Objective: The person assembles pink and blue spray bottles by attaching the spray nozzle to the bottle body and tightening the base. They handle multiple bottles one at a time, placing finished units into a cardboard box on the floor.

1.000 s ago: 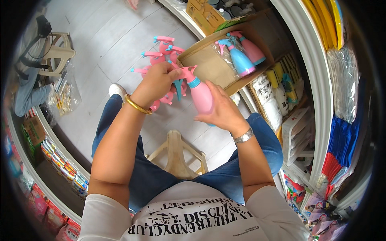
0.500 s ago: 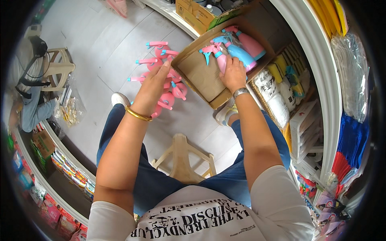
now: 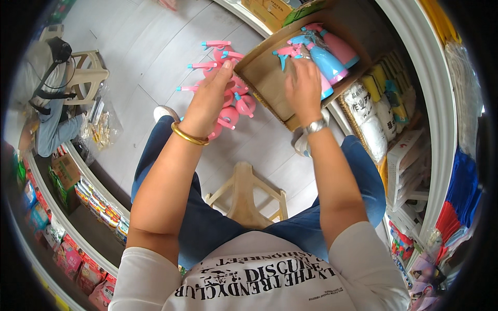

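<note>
From where I stand, the person sits astride a pale plastic stool (image 3: 243, 194), and everything in play lies between eleven and two o'clock of the lap. At about twelve, a cluster of pink spray bottles (image 3: 244, 105) is bunched on the floor (image 3: 155, 85), seemingly upright on their bases; several nozzles point to nine o'clock. Crowded like that, they probably prop one another and stay within reach. The left hand (image 3: 210, 103) is over the cluster; its fingers are mostly hidden, so I can't tell whether it grips one.

At one o'clock the cardboard box (image 3: 258, 102) gapes upward, which likely lets an arm drop straight in. Inside, along its two o'clock side, lie a blue spray bottle (image 3: 328, 63) and, beyond it, a larger-looking pink bottle (image 3: 340, 46), heads to ten, bases to four; lying parallel presumably saves room. A nearer pink bottle (image 3: 326, 89) follows the same line, partly covered by the right hand (image 3: 305, 90). Those fingers are blurred, so whether they're grasping it or have let go, I can't say.
</note>
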`<state>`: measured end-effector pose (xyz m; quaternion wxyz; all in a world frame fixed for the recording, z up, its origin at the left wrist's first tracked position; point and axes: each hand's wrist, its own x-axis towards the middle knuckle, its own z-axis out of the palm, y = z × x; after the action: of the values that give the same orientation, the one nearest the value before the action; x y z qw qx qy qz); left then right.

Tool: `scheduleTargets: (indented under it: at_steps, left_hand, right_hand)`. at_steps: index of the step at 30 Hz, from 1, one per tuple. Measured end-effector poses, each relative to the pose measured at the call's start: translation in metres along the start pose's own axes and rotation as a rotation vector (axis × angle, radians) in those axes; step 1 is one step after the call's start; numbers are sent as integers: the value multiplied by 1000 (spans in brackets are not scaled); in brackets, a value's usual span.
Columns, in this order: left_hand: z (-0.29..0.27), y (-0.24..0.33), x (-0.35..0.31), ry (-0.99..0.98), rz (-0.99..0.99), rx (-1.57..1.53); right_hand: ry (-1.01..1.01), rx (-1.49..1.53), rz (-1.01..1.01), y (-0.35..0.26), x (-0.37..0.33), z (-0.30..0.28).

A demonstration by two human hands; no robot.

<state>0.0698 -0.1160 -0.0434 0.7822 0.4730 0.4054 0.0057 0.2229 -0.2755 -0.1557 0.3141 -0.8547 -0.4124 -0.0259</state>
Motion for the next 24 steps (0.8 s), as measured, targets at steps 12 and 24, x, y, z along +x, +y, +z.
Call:
scheduleTargets:
  at_steps: [12, 24]
  left_hand:
    - [-42, 15, -17, 183, 196, -87]
    - [-51, 13, -22, 134, 166, -35]
  right_hand:
    - [-480, -231, 125, -78, -86, 108]
    - [-273, -443, -11, -60, -86, 107]
